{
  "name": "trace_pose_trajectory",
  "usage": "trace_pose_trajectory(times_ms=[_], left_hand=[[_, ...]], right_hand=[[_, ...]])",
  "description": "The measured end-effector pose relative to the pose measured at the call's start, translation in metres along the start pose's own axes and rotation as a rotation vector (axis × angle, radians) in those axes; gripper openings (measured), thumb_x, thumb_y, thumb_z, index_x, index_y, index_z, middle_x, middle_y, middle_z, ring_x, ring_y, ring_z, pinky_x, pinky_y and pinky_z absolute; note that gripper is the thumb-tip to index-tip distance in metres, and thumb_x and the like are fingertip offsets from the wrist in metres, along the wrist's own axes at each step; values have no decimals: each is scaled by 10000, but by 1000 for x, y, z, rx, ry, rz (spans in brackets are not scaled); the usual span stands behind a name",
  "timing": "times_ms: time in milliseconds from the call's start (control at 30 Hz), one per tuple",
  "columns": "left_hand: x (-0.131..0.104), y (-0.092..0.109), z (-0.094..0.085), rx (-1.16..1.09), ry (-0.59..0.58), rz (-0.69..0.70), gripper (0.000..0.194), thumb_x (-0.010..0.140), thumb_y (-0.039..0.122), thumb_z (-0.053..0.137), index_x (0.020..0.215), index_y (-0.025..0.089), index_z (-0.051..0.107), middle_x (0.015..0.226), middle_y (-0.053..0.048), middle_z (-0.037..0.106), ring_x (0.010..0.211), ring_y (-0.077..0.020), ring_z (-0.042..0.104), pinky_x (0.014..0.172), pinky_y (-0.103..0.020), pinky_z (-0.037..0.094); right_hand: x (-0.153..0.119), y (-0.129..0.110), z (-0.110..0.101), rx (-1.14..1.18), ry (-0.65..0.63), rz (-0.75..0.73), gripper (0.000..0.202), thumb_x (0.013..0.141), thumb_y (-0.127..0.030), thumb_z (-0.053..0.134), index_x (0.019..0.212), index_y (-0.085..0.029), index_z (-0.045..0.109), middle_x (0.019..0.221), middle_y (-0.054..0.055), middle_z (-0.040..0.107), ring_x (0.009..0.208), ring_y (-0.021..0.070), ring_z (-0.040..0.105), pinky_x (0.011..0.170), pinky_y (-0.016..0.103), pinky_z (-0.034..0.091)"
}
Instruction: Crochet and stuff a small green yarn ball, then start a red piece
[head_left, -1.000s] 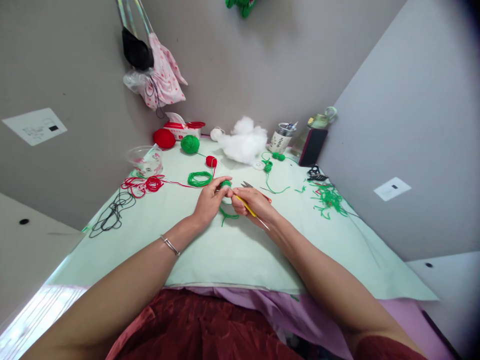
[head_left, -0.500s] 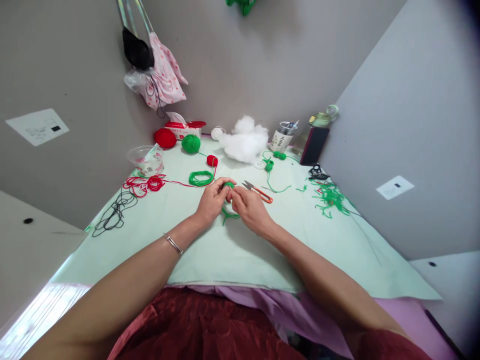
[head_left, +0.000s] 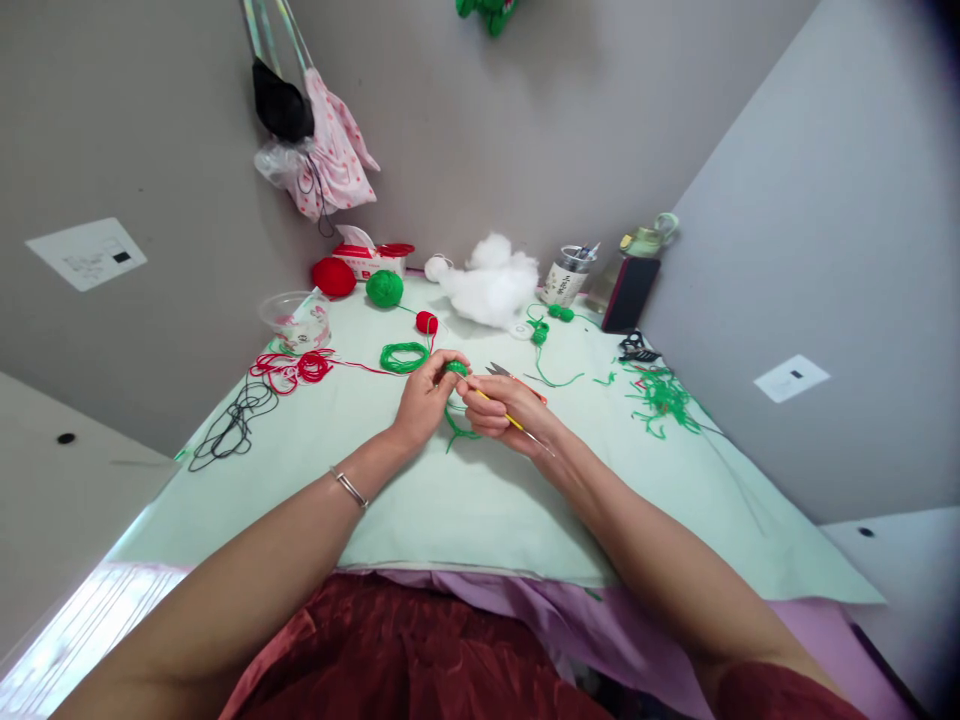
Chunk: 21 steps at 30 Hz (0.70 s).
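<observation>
Head view: pinching a small green crocheted piece [head_left: 456, 369] between thumb and fingers of the left hand [head_left: 421, 402], just above the middle of the pale green covered bench [head_left: 480, 515]. Partly hidden by the fingers. Gripping a slim crochet hook with a yellow handle [head_left: 514, 422] in the right hand [head_left: 501, 402], curled close around it, rear metal end pointing back toward the wrist. Holding both hands close together at the green piece; cannot tell whether hooked through a stitch.

Wearing a silver metal bangle [head_left: 349, 489] on the left wrist. Seen just below the hands: loose green yarn strands [head_left: 460, 432]. Just beyond the right hand, partly covered by it: small orange-handled scissors [head_left: 541, 398], pointing away to the left.

Noted near the left hand: a flat green yarn coil [head_left: 404, 357] and, just beyond, a small red yarn ball [head_left: 427, 322]. Farther back: a round green yarn ball [head_left: 385, 289] and a fluffy white stuffing heap [head_left: 491, 285]. Well off to the right: scattered green yarn scraps [head_left: 664, 402].
</observation>
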<state>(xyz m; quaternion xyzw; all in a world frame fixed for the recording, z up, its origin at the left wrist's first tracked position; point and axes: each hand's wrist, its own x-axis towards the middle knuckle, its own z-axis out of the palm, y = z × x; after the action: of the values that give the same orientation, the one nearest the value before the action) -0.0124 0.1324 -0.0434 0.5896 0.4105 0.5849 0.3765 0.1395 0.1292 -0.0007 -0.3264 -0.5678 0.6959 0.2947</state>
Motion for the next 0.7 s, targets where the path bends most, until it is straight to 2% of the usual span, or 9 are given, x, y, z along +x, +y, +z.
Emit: trace_pose_trajectory(times_ms=[133, 233, 300, 367, 400, 467, 533, 600, 700], left_hand=[[-3, -1, 1, 23, -2, 0, 129, 877, 183, 519, 941, 221, 625, 841, -10, 666, 821, -193, 595, 806, -312, 472], [-1, -5, -1, 47, 21, -6, 112, 864, 187, 558, 936, 225, 635, 855, -11, 667, 803, -190, 573, 799, -317, 464], [2, -9, -5, 40, 42, -16, 117, 861, 204, 575, 961, 222, 632, 889, -19, 675, 786, -182, 570, 789, -318, 468], [7, -13, -8, 8, 54, -31, 142, 878, 242, 565, 1010, 219, 611, 901, -29, 688, 776, -177, 585, 765, -315, 482], [9, -14, -10, -13, 53, -38, 153, 886, 262, 560, 1027, 218, 601, 905, -34, 697, 782, -176, 598, 757, -312, 491], [11, -15, -12, -52, 35, -48, 157, 889, 293, 569, 1023, 215, 595, 915, -42, 717, 798, -173, 623, 754, -305, 507], [12, -15, -12, -80, 14, -52, 145, 874, 298, 601, 989, 210, 602, 920, -43, 729, 807, -168, 637, 761, -297, 516], [11, -13, -12, -97, 5, -49, 132, 859, 288, 626, 963, 209, 609, 919, -37, 733, 798, -161, 642, 765, -291, 518], [9, -12, -10, -112, 5, -42, 126, 864, 278, 630, 968, 209, 611, 928, -31, 736, 776, -150, 645, 767, -289, 519]], right_hand=[[1, -1, -9, 165, -108, 40, 155, 972, -304, 498, 881, -191, 552, 517, -126, 217, 446, 83, 101, 413, 197, 182], [-3, 2, -5, 229, -189, 70, 163, 982, -276, 501, 873, -176, 569, 499, -134, 213, 428, 71, 92, 400, 178, 175], [-7, 5, 3, 234, -317, 131, 180, 966, -279, 545, 879, -140, 621, 466, -137, 253, 396, 57, 121, 388, 179, 184], [-12, 8, 12, 207, -525, 214, 234, 961, -311, 575, 917, -102, 670, 442, -117, 349, 362, 52, 195, 381, 188, 207], [-13, 9, 15, 183, -582, 223, 256, 961, -326, 585, 926, -93, 683, 438, -103, 394, 356, 55, 235, 383, 192, 219], [-13, 9, 16, 151, -506, 154, 270, 963, -339, 595, 899, -94, 689, 438, -88, 434, 359, 53, 267, 390, 193, 226], [-10, 8, 12, 155, -281, 31, 255, 967, -326, 586, 857, -113, 673, 437, -98, 415, 371, 46, 245, 397, 186, 209], [-5, 7, 6, 179, -119, -46, 241, 979, -311, 557, 846, -133, 653, 446, -108, 389, 383, 44, 224, 403, 180, 191], [-1, 6, 0, 195, -15, -68, 227, 974, -284, 543, 820, -144, 631, 459, -107, 384, 383, 44, 225, 404, 183, 184]])
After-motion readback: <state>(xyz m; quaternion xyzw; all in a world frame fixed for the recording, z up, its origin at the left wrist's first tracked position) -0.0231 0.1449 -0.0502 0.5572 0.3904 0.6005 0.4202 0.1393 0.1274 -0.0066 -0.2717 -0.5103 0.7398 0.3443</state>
